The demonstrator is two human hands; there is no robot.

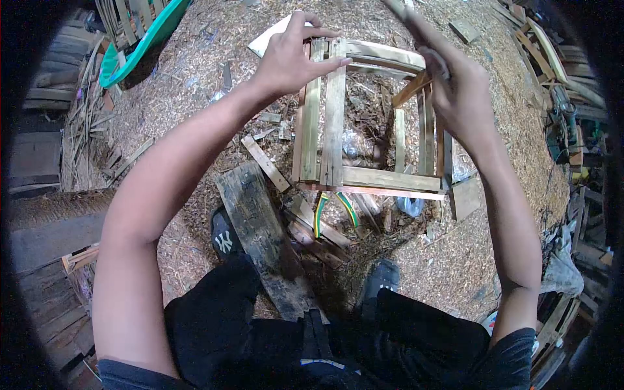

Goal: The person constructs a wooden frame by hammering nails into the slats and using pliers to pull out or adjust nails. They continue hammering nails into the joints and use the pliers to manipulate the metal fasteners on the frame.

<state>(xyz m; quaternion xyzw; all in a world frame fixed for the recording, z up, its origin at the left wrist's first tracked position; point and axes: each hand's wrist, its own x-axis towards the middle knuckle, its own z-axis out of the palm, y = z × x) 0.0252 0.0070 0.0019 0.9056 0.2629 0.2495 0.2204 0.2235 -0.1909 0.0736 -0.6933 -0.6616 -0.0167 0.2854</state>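
A slatted wooden crate stands in front of me with its open side up. My left hand grips its upper left corner, thumb stretched across the slat ends and fingers at the far edge. Raised over the crate's right side, my right hand is closed around a tool that looks like a hammer, its far end cut off by the top of the view and slightly blurred. Green-and-yellow handles, apparently of pliers, stick out just below the crate's near edge.
A worn thick plank lies between my feet. Loose wood pieces and a clear plastic bag are scattered on the shavings-covered ground. A green curved rim shows at upper left. Stacked wood lines both sides.
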